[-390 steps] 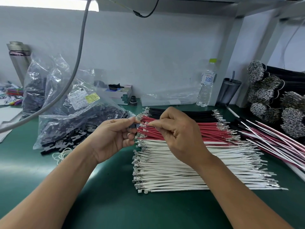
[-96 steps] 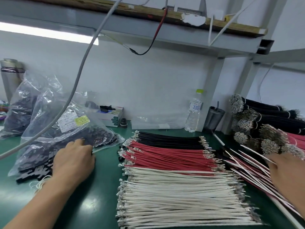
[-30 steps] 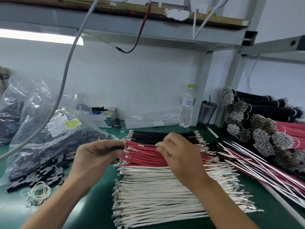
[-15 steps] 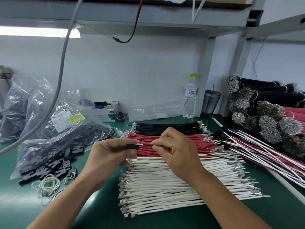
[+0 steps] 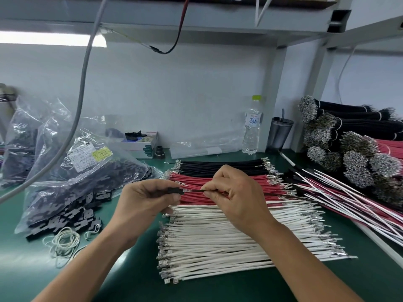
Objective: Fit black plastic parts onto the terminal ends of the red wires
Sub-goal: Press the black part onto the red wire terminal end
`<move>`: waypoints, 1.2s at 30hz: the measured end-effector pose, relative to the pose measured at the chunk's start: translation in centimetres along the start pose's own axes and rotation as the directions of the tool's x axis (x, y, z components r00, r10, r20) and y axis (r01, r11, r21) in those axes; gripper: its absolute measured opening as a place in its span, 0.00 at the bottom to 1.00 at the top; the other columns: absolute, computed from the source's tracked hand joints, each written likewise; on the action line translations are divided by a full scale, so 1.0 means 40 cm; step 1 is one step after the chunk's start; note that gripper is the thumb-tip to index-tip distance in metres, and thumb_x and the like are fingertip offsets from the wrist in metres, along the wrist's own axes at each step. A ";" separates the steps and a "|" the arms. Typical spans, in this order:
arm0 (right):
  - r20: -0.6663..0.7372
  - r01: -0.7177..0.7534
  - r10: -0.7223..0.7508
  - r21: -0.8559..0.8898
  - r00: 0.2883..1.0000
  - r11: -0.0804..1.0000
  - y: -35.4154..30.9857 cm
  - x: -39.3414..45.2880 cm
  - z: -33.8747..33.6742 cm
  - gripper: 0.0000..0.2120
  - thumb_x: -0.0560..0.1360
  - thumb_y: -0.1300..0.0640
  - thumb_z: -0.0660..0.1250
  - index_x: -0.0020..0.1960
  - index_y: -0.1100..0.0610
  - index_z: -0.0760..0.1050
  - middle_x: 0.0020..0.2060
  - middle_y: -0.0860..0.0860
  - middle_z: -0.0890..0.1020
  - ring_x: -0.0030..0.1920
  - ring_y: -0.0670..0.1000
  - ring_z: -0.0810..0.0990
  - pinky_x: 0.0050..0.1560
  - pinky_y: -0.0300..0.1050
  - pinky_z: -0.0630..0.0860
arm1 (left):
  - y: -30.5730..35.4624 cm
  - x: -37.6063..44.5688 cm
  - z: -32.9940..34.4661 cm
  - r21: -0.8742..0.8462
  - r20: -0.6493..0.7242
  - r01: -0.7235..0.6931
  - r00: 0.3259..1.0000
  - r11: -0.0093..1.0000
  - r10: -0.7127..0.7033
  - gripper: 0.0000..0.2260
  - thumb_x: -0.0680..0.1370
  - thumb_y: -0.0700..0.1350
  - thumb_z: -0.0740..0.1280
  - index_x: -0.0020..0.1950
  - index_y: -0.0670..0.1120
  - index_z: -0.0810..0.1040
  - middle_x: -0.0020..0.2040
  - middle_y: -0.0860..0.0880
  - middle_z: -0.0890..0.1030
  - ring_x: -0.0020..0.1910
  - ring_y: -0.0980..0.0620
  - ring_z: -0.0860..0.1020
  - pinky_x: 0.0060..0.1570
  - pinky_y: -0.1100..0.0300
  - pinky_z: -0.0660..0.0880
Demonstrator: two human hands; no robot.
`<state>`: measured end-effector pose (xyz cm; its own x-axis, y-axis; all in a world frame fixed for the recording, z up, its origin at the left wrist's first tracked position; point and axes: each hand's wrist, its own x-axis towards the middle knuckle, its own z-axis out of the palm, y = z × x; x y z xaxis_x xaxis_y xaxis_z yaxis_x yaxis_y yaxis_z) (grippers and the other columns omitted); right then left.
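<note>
My left hand point(image 5: 146, 199) pinches a small black plastic part point(image 5: 174, 190) between thumb and fingers. My right hand point(image 5: 235, 197) pinches a thin wire point(image 5: 195, 190) that looks dark; its metal terminal end sits right at the part's opening. Both hands hover over a flat row of red wires point(image 5: 268, 184) on the green table point(image 5: 130, 284). The held wire's tail runs right behind my right hand. Whether the terminal is inside the part I cannot tell.
Black wires point(image 5: 218, 165) lie behind the red row and white wires point(image 5: 239, 236) in front. At the left are a clear bag of black parts point(image 5: 87, 171), loose parts point(image 5: 72, 216) and rubber bands point(image 5: 65, 240). Wire bundles point(image 5: 349, 149), a bottle point(image 5: 251, 129) and a cup point(image 5: 280, 134) stand to the right.
My left hand fetched a black part from the bag. My right hand lifted a wire off the stack and brought its terminal up to that part.
</note>
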<state>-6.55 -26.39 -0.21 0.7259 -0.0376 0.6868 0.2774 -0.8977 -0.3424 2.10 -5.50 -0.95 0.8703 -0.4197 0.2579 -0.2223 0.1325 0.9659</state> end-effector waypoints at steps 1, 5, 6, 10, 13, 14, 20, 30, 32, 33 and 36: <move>-0.016 -0.002 0.002 0.004 1.000 1.000 -0.002 0.000 0.001 0.04 0.74 0.53 0.76 0.48 0.47 0.86 0.40 0.40 0.76 0.42 0.41 0.76 0.40 0.30 0.69 | -0.001 0.000 -0.001 0.001 -0.001 0.001 1.000 1.000 -0.001 0.11 0.64 0.39 0.77 0.46 0.46 0.89 0.41 0.39 0.87 0.36 0.46 0.85 0.35 0.63 0.81; -0.086 -0.004 0.006 0.018 0.996 1.000 -0.008 0.000 0.006 0.04 0.73 0.54 0.77 0.47 0.48 0.86 0.39 0.39 0.76 0.42 0.40 0.76 0.41 0.31 0.71 | -0.004 0.001 -0.005 0.016 0.005 0.009 1.000 1.000 -0.009 0.12 0.65 0.40 0.78 0.48 0.47 0.89 0.42 0.39 0.87 0.36 0.44 0.84 0.37 0.61 0.82; -0.094 -0.008 0.010 0.023 0.996 1.000 -0.009 0.000 0.008 0.04 0.72 0.54 0.77 0.47 0.48 0.86 0.39 0.40 0.76 0.42 0.41 0.76 0.41 0.31 0.71 | -0.004 0.001 -0.005 0.018 0.003 0.010 1.000 1.000 -0.010 0.12 0.65 0.41 0.78 0.48 0.47 0.89 0.42 0.40 0.87 0.36 0.44 0.84 0.37 0.61 0.82; -0.118 -0.024 0.031 0.058 0.993 0.998 -0.006 0.002 0.010 0.03 0.73 0.55 0.77 0.46 0.49 0.87 0.39 0.41 0.77 0.42 0.42 0.77 0.41 0.34 0.74 | -0.003 0.001 -0.001 0.012 0.007 0.006 1.000 1.000 -0.006 0.12 0.65 0.40 0.78 0.47 0.47 0.89 0.42 0.40 0.87 0.37 0.46 0.85 0.37 0.61 0.82; -0.066 -0.031 0.038 0.105 0.997 0.994 -0.004 0.001 0.012 0.04 0.72 0.56 0.78 0.46 0.49 0.87 0.39 0.42 0.77 0.42 0.43 0.78 0.41 0.35 0.74 | -0.002 -0.002 0.004 -0.002 0.011 0.018 1.000 1.000 -0.018 0.11 0.64 0.39 0.77 0.46 0.44 0.89 0.42 0.39 0.87 0.35 0.48 0.84 0.36 0.61 0.82; -0.047 -0.029 0.035 0.117 0.998 0.993 -0.004 0.002 0.013 0.04 0.72 0.56 0.78 0.46 0.49 0.87 0.39 0.42 0.77 0.42 0.44 0.78 0.40 0.36 0.74 | -0.001 -0.003 0.004 -0.003 0.011 0.021 1.000 1.000 -0.021 0.11 0.64 0.38 0.77 0.46 0.44 0.89 0.42 0.39 0.87 0.34 0.48 0.84 0.36 0.61 0.82; 0.037 -0.093 0.087 0.220 0.996 0.971 0.000 0.006 0.027 0.05 0.71 0.58 0.78 0.45 0.50 0.87 0.39 0.42 0.78 0.42 0.45 0.79 0.41 0.40 0.75 | 0.001 -0.003 -0.001 0.022 0.022 0.020 1.000 1.000 -0.021 0.10 0.64 0.37 0.77 0.45 0.44 0.89 0.41 0.39 0.87 0.34 0.49 0.84 0.36 0.62 0.82; -0.050 -0.011 0.012 0.019 0.999 1.000 -0.013 0.000 0.026 0.04 0.73 0.56 0.77 0.46 0.50 0.86 0.39 0.41 0.77 0.42 0.41 0.76 0.41 0.33 0.72 | -0.022 0.000 0.016 0.295 -0.033 -0.031 0.999 0.955 0.042 0.14 0.71 0.36 0.79 0.45 0.57 0.88 0.37 0.46 0.87 0.34 0.50 0.83 0.39 0.56 0.83; -0.046 0.017 -0.016 0.027 0.999 0.999 -0.019 0.001 0.031 0.04 0.72 0.56 0.77 0.46 0.51 0.86 0.39 0.41 0.76 0.42 0.42 0.76 0.41 0.36 0.74 | -0.017 -0.002 0.010 0.250 -0.024 -0.028 0.999 0.968 0.035 0.14 0.70 0.35 0.79 0.45 0.55 0.89 0.38 0.45 0.87 0.34 0.50 0.84 0.39 0.58 0.83; -0.025 -0.010 0.012 0.081 1.000 0.997 -0.019 0.001 0.035 0.04 0.72 0.57 0.77 0.47 0.51 0.86 0.39 0.41 0.76 0.42 0.42 0.76 0.42 0.37 0.74 | -0.012 -0.005 0.007 0.207 -0.008 -0.024 1.000 0.978 0.027 0.12 0.69 0.36 0.79 0.45 0.53 0.89 0.39 0.44 0.87 0.35 0.50 0.84 0.39 0.59 0.83; 0.079 -0.144 0.126 0.285 0.989 0.948 -0.017 -0.004 0.040 0.05 0.72 0.59 0.77 0.47 0.52 0.86 0.39 0.42 0.78 0.42 0.44 0.79 0.43 0.41 0.77 | -0.003 -0.012 0.004 0.112 0.046 0.004 0.999 0.994 -0.009 0.11 0.65 0.41 0.78 0.46 0.50 0.89 0.39 0.41 0.87 0.35 0.49 0.84 0.37 0.61 0.82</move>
<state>-5.84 -25.09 -1.11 0.8025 -0.1161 0.5853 0.3377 -0.7203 -0.6059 1.66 -5.45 -1.20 0.8512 -0.4615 0.2499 -0.2669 0.0294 0.9633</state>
